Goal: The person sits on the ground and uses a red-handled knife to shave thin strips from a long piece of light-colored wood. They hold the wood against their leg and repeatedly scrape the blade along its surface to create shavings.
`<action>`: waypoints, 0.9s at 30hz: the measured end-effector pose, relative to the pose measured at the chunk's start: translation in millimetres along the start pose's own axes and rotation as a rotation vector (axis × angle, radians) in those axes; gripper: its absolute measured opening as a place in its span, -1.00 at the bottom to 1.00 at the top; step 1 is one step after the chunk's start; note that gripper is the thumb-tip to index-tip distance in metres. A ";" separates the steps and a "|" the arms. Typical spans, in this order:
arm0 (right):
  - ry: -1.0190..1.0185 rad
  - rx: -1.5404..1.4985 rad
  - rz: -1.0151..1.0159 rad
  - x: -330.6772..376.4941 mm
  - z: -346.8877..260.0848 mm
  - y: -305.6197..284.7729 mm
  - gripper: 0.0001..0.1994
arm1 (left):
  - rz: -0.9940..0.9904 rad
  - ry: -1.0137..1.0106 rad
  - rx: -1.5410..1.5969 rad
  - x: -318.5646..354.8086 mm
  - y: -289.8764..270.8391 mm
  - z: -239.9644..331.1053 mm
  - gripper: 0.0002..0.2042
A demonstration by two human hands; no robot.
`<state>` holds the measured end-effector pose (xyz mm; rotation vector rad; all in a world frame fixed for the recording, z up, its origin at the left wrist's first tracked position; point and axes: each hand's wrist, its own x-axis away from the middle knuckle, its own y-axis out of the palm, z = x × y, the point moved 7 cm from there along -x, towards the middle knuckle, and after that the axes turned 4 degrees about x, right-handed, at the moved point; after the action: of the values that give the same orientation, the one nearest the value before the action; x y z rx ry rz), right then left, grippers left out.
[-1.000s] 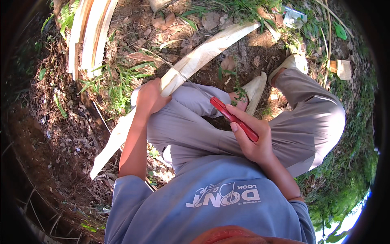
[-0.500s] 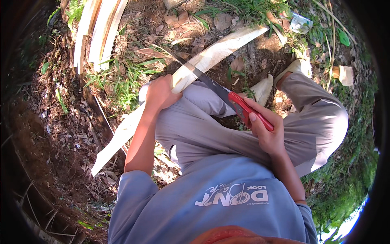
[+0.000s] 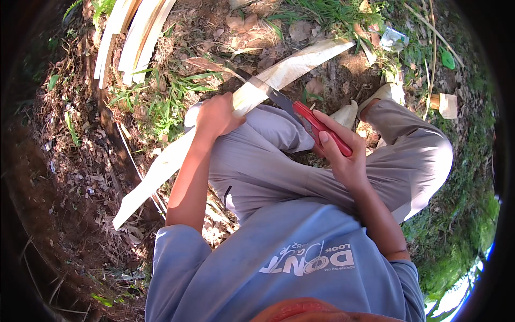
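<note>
A long pale wooden plank (image 3: 308, 61) lies slantwise across my bent leg, from the lower left up to the upper right. My left hand (image 3: 219, 114) is closed around it near its middle, with the fingertips partly hidden. In my right hand (image 3: 343, 147) is a hand saw (image 3: 322, 129), gripped by its red handle. The dark blade crosses the plank just beyond my left hand, and its tip shows past the far edge. Whether the blade has cut into the wood I cannot tell.
Several split wood strips (image 3: 140, 40) lie at the upper left. A small wood block (image 3: 447, 105) and a clear plastic wrapper (image 3: 394, 40) are on the ground at the right. Dry leaves, grass and soil surround my crossed legs (image 3: 257, 161).
The saw has slid up and to the left along its length, its handle now closer to the plank. My left hand still holds the plank; the view has shifted slightly.
</note>
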<state>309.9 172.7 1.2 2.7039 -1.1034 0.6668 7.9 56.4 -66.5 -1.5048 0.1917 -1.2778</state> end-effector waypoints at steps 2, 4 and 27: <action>-0.078 0.018 0.001 -13.8 -1.4 11.8 -0.62 | 0.005 0.020 0.015 -1.5 0.5 -0.1 -0.46; -0.092 0.010 0.014 -17.7 10.2 14.6 -0.62 | 0.014 0.038 0.024 -2.1 0.8 -1.6 -0.45; 0.042 -0.123 0.003 -10.2 34.9 6.7 -0.61 | 0.011 -0.019 0.050 4.7 -2.9 -2.9 -0.50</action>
<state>310.9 163.9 -34.7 2.5744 -1.1016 0.6313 6.2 52.6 -62.0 -1.4706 0.1546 -1.2508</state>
